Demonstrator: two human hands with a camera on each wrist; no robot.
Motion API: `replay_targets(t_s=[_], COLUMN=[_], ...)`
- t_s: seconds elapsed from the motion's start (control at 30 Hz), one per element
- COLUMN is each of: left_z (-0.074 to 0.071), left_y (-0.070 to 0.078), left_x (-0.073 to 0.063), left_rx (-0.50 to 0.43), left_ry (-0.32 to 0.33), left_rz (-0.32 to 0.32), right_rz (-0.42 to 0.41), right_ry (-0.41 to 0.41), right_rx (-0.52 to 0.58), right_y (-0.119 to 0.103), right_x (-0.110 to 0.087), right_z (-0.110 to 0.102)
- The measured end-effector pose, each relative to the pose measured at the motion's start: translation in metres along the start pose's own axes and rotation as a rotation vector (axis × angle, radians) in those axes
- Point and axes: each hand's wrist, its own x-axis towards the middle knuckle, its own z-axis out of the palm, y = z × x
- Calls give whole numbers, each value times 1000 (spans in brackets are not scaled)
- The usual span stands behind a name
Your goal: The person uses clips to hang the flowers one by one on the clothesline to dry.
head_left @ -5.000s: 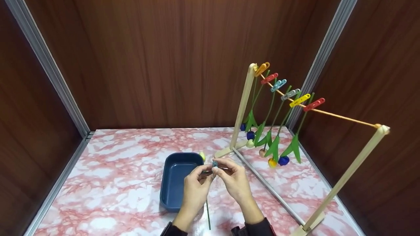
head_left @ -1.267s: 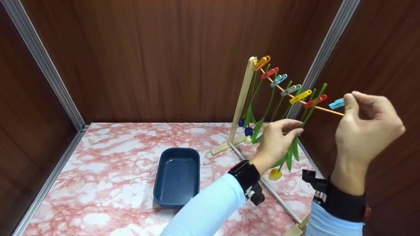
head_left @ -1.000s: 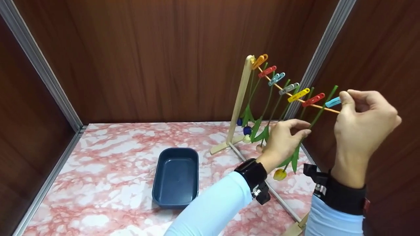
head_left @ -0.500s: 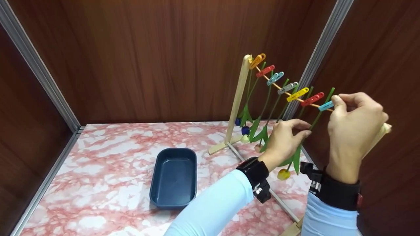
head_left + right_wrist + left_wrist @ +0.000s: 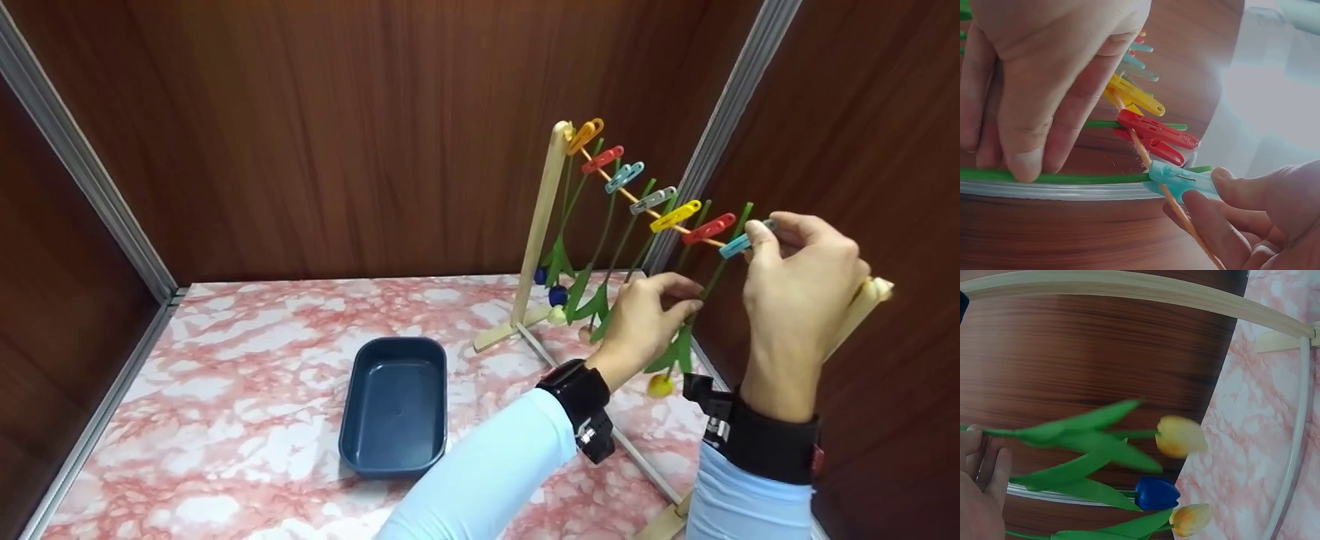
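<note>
My left hand (image 5: 649,319) pinches the green stem of a yellow tulip (image 5: 1179,436), which hangs head down below the orange cord (image 5: 1143,151). Between thumb and fingers, my right hand (image 5: 806,277) holds a light blue clothespin (image 5: 1179,179). In the right wrist view the clothespin straddles the cord, and the stem's upper end runs through its jaws. Beside it on the cord sits a red clothespin (image 5: 709,229), then a yellow clothespin (image 5: 675,216). A blue tulip (image 5: 1157,494) hangs next to the held one in the left wrist view.
The cord is tied between a far wooden post (image 5: 541,225) and a near wooden post (image 5: 856,315), partly behind my right hand. More clipped tulips hang towards the far post. A dark blue bin (image 5: 396,405) stands on the marbled tabletop (image 5: 225,390), left of the rack.
Both hands have gone from above the table beside the bin to the cord. The blue clothespin has moved left onto the cord and stem, beside the red one.
</note>
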Motion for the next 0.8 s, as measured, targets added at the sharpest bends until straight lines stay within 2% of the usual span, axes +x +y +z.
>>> replay_targets(t_s=[0.17, 0.27, 0.37, 0.5, 0.6, 0.67, 0.73, 0.8], left_z=[-8, -19, -36, -71, -99, -117, -135, -156], left_y=[-11, -22, -30, -37, -44, -50, -56, -64], left_x=[-7, -16, -25, -40, -55, -66, -78, -89], left_rx=[-38, -99, -193, -249, -218, -161, -55, 85], left_ry=[-7, -10, 2, 71, 106, 109, 114, 125], left_rz=[15, 6, -17, 0, 28, 36, 39, 73], right_rz=[-6, 2, 7, -11, -53, -98, -174, -285], right_ry=[-20, -39, -44, -34, 0, 48, 109, 173], right_rx=[28, 47, 58, 49, 46, 49, 77, 141], right_y=[1, 1, -2, -8, -9, -9, -8, -6], right_x=[4, 5, 8, 9, 4, -3, -13, -25], right_z=[2, 4, 6, 10, 10, 12, 16, 25])
